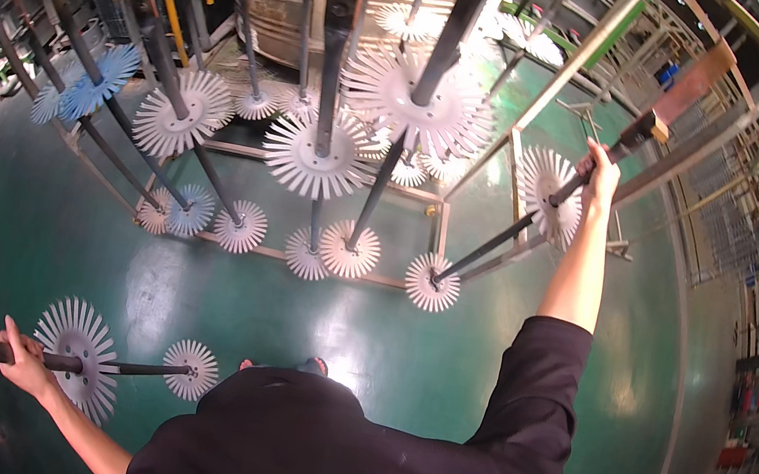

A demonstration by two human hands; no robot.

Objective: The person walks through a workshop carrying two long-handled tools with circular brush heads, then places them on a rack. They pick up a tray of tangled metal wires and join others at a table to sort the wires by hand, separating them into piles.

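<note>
White fan-shaped discs ring a dark rod point(118, 366) that the left hand point(22, 364) clamps at near left; the right hand point(600, 174) clamps a hanging rod point(512, 235) at far right.

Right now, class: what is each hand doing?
Left hand: closed on a dark rod carrying white finned discs.
Right hand: closed on a hanging rod in the rack.

- No packages, labels, signs or screens can be made out anywhere around either hand's grip; the far edges are too blurred to tell.
</note>
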